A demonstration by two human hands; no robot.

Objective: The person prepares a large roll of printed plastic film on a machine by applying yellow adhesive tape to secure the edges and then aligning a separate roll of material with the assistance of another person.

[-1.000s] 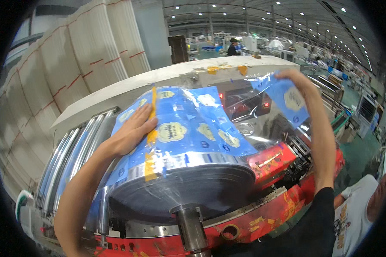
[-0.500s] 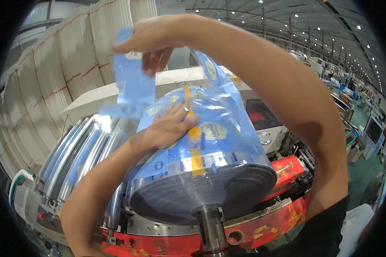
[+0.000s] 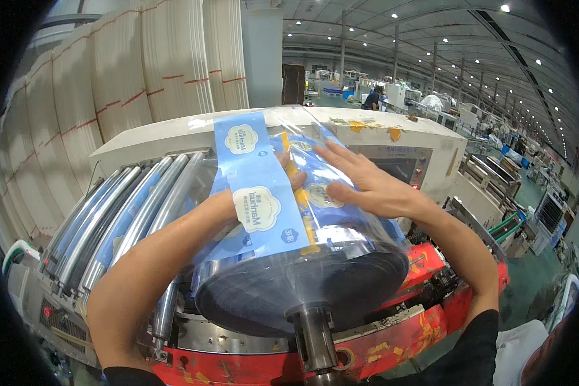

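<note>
A big roll of blue-and-clear printed plastic film (image 3: 350,235) sits on a metal shaft (image 3: 314,338), its dark flat end facing me. A loose sheet of the film (image 3: 260,170), blue with white label shapes, drapes over the roll and over my left wrist. My left hand (image 3: 294,172) lies on the roll beneath that film, partly hidden, its visible fingers stretched out next to a strip of yellow tape (image 3: 309,233). My right hand (image 3: 374,185) rests open, fingers spread, against clear film on the roll's upper right side.
Shiny metal rollers (image 3: 164,196) stand left of the roll, with blue film threaded among them. A red machine frame (image 3: 251,368) runs beneath. Behind is a pale machine housing (image 3: 174,132) with a control panel (image 3: 392,164). Tall stacked white sheets (image 3: 119,77) rise at the back left. A person (image 3: 373,98) stands far off.
My right hand has come down from the upper left to the roll's right side and let go of the film. The raised film now lies over the roll and my left wrist.
</note>
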